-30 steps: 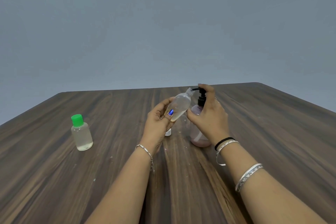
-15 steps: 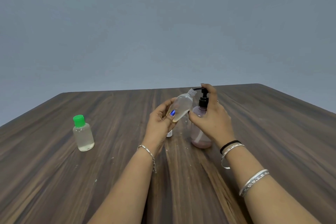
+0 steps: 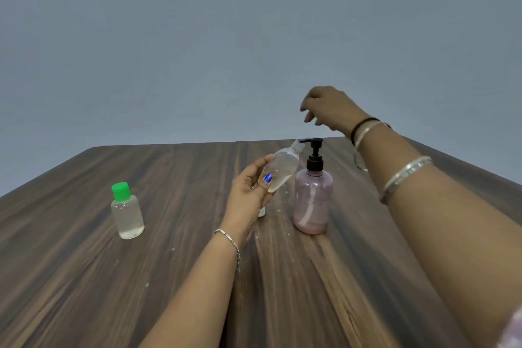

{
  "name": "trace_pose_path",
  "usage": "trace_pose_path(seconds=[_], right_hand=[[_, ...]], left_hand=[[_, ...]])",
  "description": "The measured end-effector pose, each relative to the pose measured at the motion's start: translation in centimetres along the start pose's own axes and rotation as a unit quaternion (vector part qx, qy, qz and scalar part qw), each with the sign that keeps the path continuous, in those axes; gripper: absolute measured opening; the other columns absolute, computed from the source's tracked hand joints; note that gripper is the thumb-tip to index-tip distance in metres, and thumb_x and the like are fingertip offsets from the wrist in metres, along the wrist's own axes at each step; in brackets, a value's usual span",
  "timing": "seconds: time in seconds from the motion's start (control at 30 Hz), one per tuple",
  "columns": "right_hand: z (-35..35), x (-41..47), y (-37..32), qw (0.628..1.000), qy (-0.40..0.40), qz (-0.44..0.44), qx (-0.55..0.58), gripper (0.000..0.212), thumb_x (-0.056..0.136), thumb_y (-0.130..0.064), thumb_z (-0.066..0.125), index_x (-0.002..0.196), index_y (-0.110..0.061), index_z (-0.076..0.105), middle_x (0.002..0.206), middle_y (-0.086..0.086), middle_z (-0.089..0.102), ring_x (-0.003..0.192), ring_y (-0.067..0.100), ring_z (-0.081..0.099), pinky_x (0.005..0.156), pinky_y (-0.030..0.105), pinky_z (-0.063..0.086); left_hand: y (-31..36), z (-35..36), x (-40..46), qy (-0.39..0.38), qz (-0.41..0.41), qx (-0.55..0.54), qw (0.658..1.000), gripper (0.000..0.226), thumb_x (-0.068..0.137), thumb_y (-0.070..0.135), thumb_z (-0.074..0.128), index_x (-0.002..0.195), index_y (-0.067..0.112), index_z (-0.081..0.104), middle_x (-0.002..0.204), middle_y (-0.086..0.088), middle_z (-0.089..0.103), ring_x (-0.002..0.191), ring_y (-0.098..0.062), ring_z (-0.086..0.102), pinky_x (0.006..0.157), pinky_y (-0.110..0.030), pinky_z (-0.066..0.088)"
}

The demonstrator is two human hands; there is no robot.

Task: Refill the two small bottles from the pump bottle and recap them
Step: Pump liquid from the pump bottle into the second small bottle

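My left hand [image 3: 250, 195] grips an uncapped small clear bottle [image 3: 282, 168], tilted so that its open neck sits right at the black nozzle of the pump bottle [image 3: 312, 198]. A little yellowish liquid lies in the tilted bottle. The pinkish pump bottle stands upright on the table, nearly empty. My right hand [image 3: 329, 109] hovers well above the pump head, fingers loosely curled downward, holding nothing. A second small bottle [image 3: 127, 212] with a green cap stands at the left, filled with clear liquid. A small white cap [image 3: 261, 212] peeks out behind my left hand.
The dark wooden table [image 3: 282, 277] stretches to a far edge below a plain grey wall. Small specks and droplets dot the wood near the bottles.
My right hand has let go of the pump head and risen high above it. The left hand keeps the small bottle at the nozzle.
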State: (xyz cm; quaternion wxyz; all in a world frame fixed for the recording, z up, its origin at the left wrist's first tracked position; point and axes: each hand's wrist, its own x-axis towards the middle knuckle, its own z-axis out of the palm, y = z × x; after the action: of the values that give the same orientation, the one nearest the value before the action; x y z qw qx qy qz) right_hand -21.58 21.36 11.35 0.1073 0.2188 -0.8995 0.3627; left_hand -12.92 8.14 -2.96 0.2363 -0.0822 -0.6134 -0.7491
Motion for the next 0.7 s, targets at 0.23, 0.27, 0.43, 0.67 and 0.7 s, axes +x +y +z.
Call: trace_pose_path(seconds=[0.23, 0.27, 0.43, 0.67, 0.7], right_hand=[[2.7, 0.2, 0.0, 0.981, -0.15, 0.079, -0.09, 0.032, 0.095, -0.005, 0.039, 0.064, -0.012, 0.04, 0.097, 0.015, 0.052, 0.057, 0.015, 0.046, 0.052, 0.024, 0.041], [2.8, 0.0, 0.0, 0.983, -0.141, 0.078, -0.088, 0.033, 0.095, -0.004, 0.039, 0.064, -0.012, 0.038, 0.099, 0.016, 0.052, 0.056, 0.014, 0.045, 0.051, 0.024, 0.04], [3.0, -0.5, -0.3, 0.978, -0.155, 0.048, -0.13, 0.032, 0.095, 0.0, 0.038, 0.064, -0.008, 0.04, 0.126, 0.025, 0.056, 0.057, 0.013, 0.042, 0.052, 0.02, 0.04], [3.1, -1.7, -0.3, 0.968, -0.164, 0.057, -0.18, 0.035, 0.093, -0.003, 0.047, 0.06, -0.009, 0.04, 0.066, 0.002, 0.041, 0.055, 0.012, 0.036, 0.037, 0.01, 0.035], [3.2, -1.6, -0.5, 0.965, -0.165, 0.047, -0.198, 0.031, 0.094, -0.005, 0.047, 0.063, -0.007, 0.043, 0.071, 0.007, 0.047, 0.061, 0.018, 0.042, 0.039, 0.01, 0.031]], left_hand=[[0.0, -0.1, 0.1, -0.005, 0.003, 0.002, 1.0, 0.032, 0.093, 0.001, 0.047, 0.113, 0.022, 0.06, 0.113, 0.007, 0.065, 0.1, -0.001, 0.062, 0.081, -0.019, 0.052], [0.0, -0.1, 0.1, -0.006, 0.003, 0.0, 1.0, 0.031, 0.093, 0.001, 0.047, 0.113, 0.021, 0.059, 0.113, 0.006, 0.065, 0.099, -0.001, 0.062, 0.08, -0.019, 0.052], [0.0, 0.0, -0.1, 0.0, 0.001, 0.005, 1.0, 0.031, 0.092, -0.001, 0.047, 0.116, 0.016, 0.058, 0.11, 0.006, 0.065, 0.099, -0.004, 0.062, 0.081, -0.019, 0.053], [0.0, 0.0, -0.1, 0.003, -0.005, 0.017, 1.0, 0.033, 0.092, -0.002, 0.047, 0.105, 0.025, 0.061, 0.101, 0.013, 0.067, 0.092, 0.0, 0.064, 0.081, -0.021, 0.052], [0.0, 0.0, 0.0, 0.005, -0.003, 0.017, 1.0, 0.034, 0.092, -0.001, 0.047, 0.103, 0.027, 0.062, 0.101, 0.014, 0.068, 0.093, -0.001, 0.063, 0.081, -0.021, 0.052]])
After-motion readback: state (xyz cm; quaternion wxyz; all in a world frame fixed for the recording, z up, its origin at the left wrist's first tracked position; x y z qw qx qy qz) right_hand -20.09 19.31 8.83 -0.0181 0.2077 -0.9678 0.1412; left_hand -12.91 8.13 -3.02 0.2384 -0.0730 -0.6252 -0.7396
